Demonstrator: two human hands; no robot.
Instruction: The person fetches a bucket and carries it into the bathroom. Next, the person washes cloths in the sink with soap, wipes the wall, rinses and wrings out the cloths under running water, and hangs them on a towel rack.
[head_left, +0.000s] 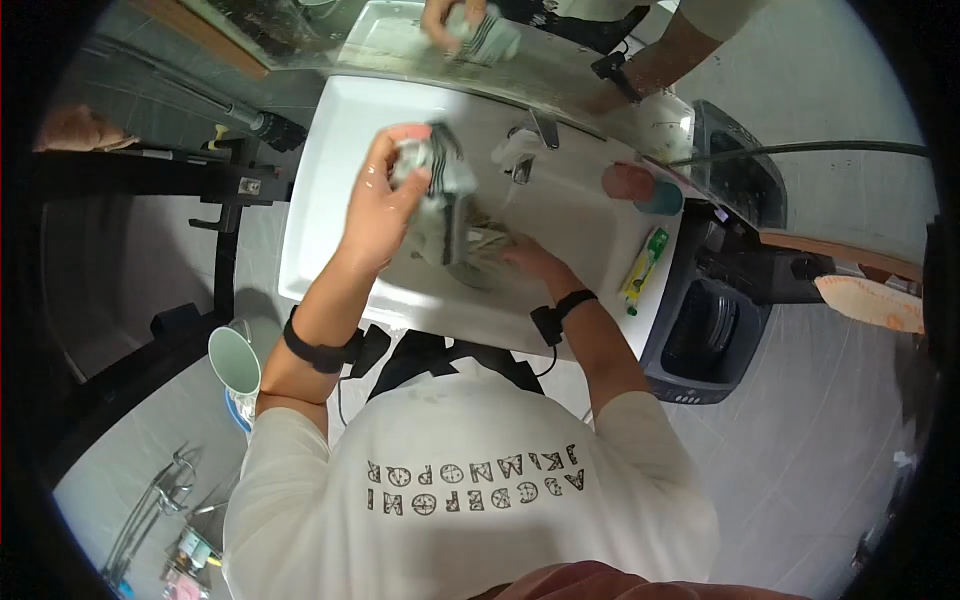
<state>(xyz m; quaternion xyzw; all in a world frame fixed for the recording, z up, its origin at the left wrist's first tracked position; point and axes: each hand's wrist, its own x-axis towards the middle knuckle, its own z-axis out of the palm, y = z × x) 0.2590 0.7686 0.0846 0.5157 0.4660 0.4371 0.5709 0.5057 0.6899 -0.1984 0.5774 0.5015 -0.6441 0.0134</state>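
Observation:
Raised over the white sink (308,220), my left hand (380,200) is closed around a wet, pale sock (452,172) with dark stripes. Its lower part hangs down toward the basin and is blurred by motion. My right hand (538,262) is low in the basin, reaching left to a wet, greyish cloth (485,240). Its fingertips are partly hidden there, so I cannot tell whether they grip it. Behind my hands, a mirror (590,75) reflects one hand with the striped sock.
A faucet (522,165) stands at the sink's back edge, with a pink cup (627,181) and a blue cup (660,197) to its right. A green toothpaste tube (646,268) lies on the right rim. A dark grey appliance (705,335) stands right; a pale green bucket (234,360) left.

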